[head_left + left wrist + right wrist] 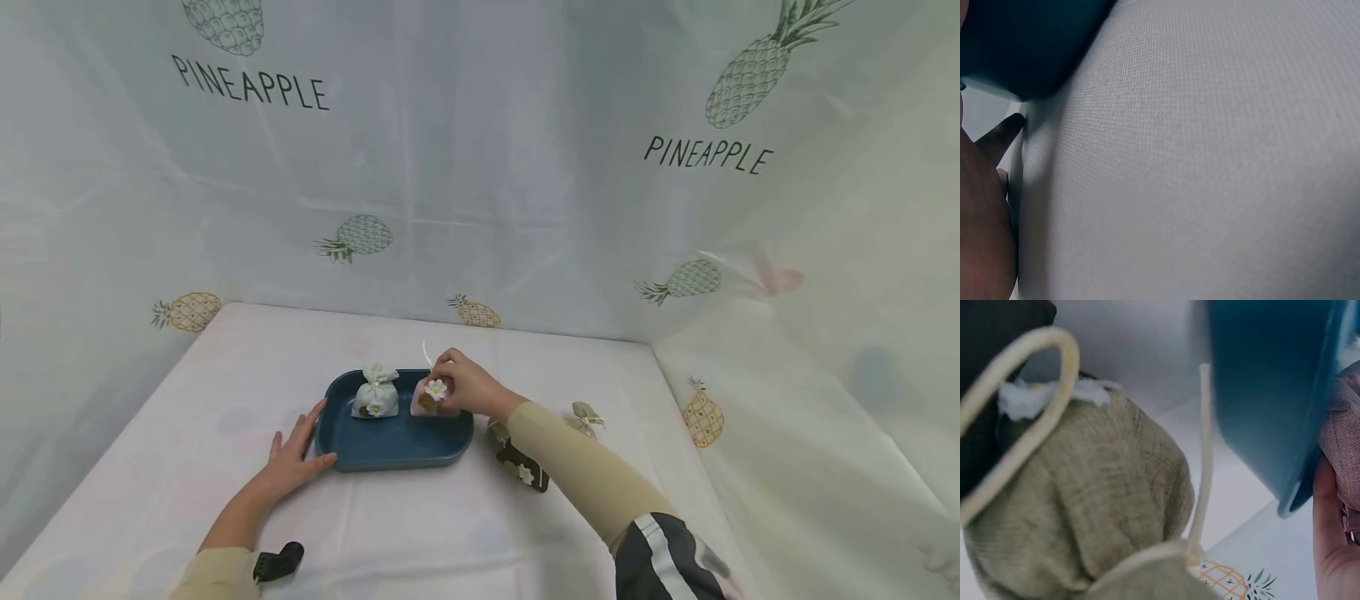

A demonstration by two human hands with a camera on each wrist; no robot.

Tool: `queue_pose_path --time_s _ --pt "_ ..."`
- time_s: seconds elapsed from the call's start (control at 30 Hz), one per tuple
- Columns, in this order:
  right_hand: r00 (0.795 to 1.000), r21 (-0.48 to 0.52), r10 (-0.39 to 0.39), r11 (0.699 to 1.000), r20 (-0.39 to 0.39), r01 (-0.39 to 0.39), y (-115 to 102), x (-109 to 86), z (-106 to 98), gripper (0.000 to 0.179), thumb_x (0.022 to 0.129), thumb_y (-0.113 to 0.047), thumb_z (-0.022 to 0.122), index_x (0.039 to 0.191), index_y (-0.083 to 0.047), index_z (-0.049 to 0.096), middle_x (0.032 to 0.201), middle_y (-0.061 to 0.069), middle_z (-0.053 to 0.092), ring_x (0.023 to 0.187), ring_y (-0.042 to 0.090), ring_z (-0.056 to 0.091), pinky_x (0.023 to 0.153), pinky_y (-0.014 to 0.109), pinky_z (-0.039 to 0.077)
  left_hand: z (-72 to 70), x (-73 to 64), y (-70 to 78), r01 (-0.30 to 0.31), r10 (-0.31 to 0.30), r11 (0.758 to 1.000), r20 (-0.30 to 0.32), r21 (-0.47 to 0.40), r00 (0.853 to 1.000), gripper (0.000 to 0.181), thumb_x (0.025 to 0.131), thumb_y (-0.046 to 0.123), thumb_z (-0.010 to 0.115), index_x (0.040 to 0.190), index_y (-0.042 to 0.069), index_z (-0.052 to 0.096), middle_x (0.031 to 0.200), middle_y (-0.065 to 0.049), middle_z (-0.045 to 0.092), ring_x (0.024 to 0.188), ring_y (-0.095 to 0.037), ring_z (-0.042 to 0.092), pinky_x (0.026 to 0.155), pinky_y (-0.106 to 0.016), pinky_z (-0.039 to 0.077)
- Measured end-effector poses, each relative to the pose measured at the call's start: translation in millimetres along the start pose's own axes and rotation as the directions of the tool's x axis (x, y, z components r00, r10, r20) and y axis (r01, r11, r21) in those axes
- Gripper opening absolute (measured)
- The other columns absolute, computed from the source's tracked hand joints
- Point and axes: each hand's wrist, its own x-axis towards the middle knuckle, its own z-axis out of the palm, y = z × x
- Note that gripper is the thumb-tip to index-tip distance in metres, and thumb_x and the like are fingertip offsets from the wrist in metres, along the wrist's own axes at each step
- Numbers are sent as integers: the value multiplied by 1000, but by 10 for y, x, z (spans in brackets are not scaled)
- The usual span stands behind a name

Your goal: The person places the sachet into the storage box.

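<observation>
A dark blue tray (390, 450) lies on the table, and my left hand (294, 460) rests at its left end with the fingers spread. Inside the tray stands a pale drawstring sachet (375, 395) with a white flower. To its right is a pink drawstring sachet (420, 402), also with a white flower, which my right hand (474, 387) pinches at its upper part. In the right wrist view the pink sachet (1342, 434) shows at the right edge, over the tray's rim. The left wrist view has only part of the left hand (985, 212) beside the tray.
Right of the tray, partly under my right forearm, lie a dark brown sachet (522, 468) with a white flower and an olive-brown sachet (585, 417). A white cloth covers the table (420, 533). A pineapple-print curtain (487, 167) rises behind and at the sides.
</observation>
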Motion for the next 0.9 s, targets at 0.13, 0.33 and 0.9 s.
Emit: queue_pose_path --time_s 0.13,0.33,0.9 --pt "1000 -55 -1 998 14 2 33 65 41 37 79 -11 82 114 -18 70 120 -1 45 80 6 53 68 18 48 11 11 -16 -5 5 1000 -2 -7 1000 97 85 40 71 157 14 11 153 -36 15 141 -55 2 105 -68 -14" --pt "999 -193 -22 981 29 27 63 106 82 31 81 -12 80 108 -23 70 122 -2 46 77 3 52 65 17 46 26 23 -25 -9 9 1000 0 -5 1000 96 86 39 71 157 15 11 153 -36 16 141 -55 3 105 -68 -14" --pt "997 -521 -73 852 -18 54 52 203 299 31 80 -40 81 106 -29 70 114 -4 51 91 9 51 81 35 38 13 9 -34 -4 4 1000 -9 -8 1000 96 85 37 72 157 17 12 152 -36 18 141 -54 4 106 -68 -14"
